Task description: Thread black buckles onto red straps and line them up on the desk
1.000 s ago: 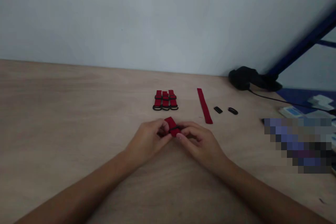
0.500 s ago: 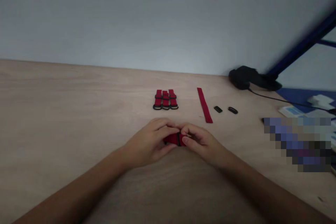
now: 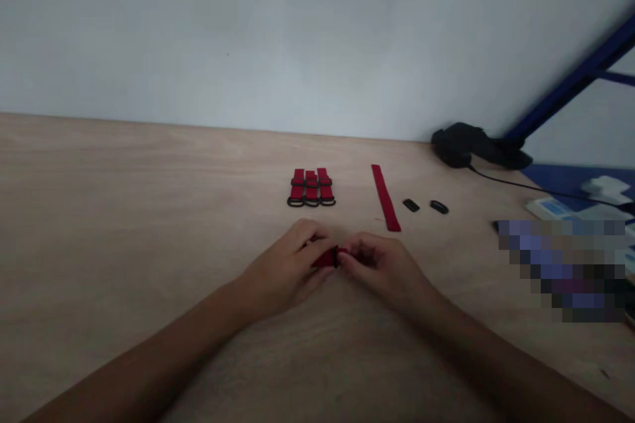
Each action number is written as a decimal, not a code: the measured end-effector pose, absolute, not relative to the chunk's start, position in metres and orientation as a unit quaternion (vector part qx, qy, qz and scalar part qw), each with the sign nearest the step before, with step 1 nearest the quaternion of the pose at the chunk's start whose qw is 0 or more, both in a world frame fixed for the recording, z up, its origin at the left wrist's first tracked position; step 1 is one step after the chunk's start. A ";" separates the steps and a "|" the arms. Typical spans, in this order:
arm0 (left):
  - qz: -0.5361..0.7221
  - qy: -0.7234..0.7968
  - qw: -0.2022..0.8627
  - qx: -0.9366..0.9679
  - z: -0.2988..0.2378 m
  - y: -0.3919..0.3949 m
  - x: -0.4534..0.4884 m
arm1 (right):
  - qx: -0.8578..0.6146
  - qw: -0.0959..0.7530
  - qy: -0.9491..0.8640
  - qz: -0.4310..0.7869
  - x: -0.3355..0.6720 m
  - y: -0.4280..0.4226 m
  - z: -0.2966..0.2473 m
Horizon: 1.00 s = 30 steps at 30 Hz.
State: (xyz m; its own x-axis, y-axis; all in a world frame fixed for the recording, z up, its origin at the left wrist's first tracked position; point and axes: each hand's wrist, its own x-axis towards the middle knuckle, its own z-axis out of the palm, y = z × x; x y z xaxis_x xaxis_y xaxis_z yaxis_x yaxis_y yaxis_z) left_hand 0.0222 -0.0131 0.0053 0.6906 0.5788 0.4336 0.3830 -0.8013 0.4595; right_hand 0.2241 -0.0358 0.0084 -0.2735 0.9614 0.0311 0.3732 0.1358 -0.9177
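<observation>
A pale wall point(image 3: 248, 33) rises behind everything, far beyond the hands, and a light wooden worktop point(image 3: 99, 211) runs under them and out to both sides. Both forearms come in from the near edge and meet in the middle. The left hand point(image 3: 282, 271) and the right hand point(image 3: 384, 268) rest low on the worktop with their fingertips together, both closed in a pinch on the same small thing between them. Well beyond the right hand and off to its right, a dark blue bar point(image 3: 570, 82) slants up the wall, and a black lump point(image 3: 456, 144) sits at its foot with a thin black cable point(image 3: 520, 185) trailing further right. Straight ahead of the hands, a little way off, three folded red straps point(image 3: 311, 187) lie side by side, touching, each with dark rings at the near end. Beyond the right hand a flat red strap point(image 3: 385, 198) lies unfolded, angled slightly. Just to its right, apart from it and from each other, are two small black loops point(image 3: 411, 205). Smallest is the small red strap point(image 3: 327, 258) gripped between the two hands, mostly hidden by the fingers, with a dark ring showing at its right end.
</observation>
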 end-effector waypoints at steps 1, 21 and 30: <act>0.292 0.271 0.165 0.903 0.004 -0.013 0.023 | -0.492 0.345 -0.666 0.443 0.224 -0.035 0.008; 0.304 0.256 0.126 0.909 0.002 -0.012 0.021 | -0.477 0.392 -0.646 0.448 0.224 -0.035 0.011; 0.335 0.242 0.130 0.901 0.003 -0.014 0.020 | -0.458 0.390 -0.610 0.515 0.224 -0.036 0.015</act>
